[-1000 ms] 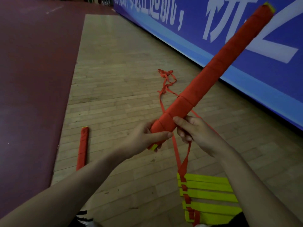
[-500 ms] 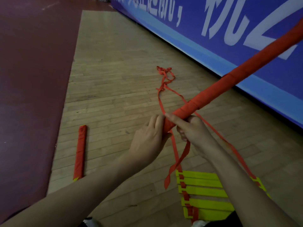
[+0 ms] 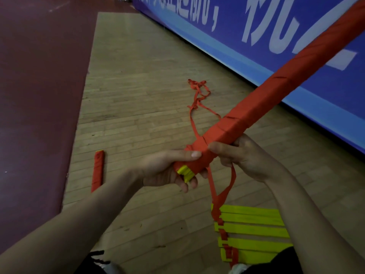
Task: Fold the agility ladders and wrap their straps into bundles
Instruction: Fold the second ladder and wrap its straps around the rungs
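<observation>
While both hands are up over the wood floor point(image 3: 138, 99), entries run left to right.

Far left: dark red floor strip point(image 3: 39, 95) borders the wood.

Small bundle point(image 3: 97, 171): fully wrapped in red, lying flat on the wood just beside the red strip, well apart from the hands.

Left hand point(image 3: 167, 171): fingers curled round the low end of the long bundle point(image 3: 276, 91), thumb laid along its top. Yellow rung ends point(image 3: 185, 172) stick out below the wrap, against the fingers.

Long bundle: held in the air, tilted up to the right, top end out of frame.

Strap point(image 3: 213, 186): two runs drop from beneath the hands and join above the floor. A further length trails away to a loose tangle on the wood.

Right hand point(image 3: 243, 157): fingers curled round the long bundle just above the left hand, forefinger tip near the left thumb. One strap run comes out from under this hand; pinch cannot be confirmed.

Ladder point(image 3: 250, 230): yellow rungs stacked flat on the floor, below the right forearm, red strap along their left edge.

Right: blue banner point(image 3: 256, 46) with white characters.
</observation>
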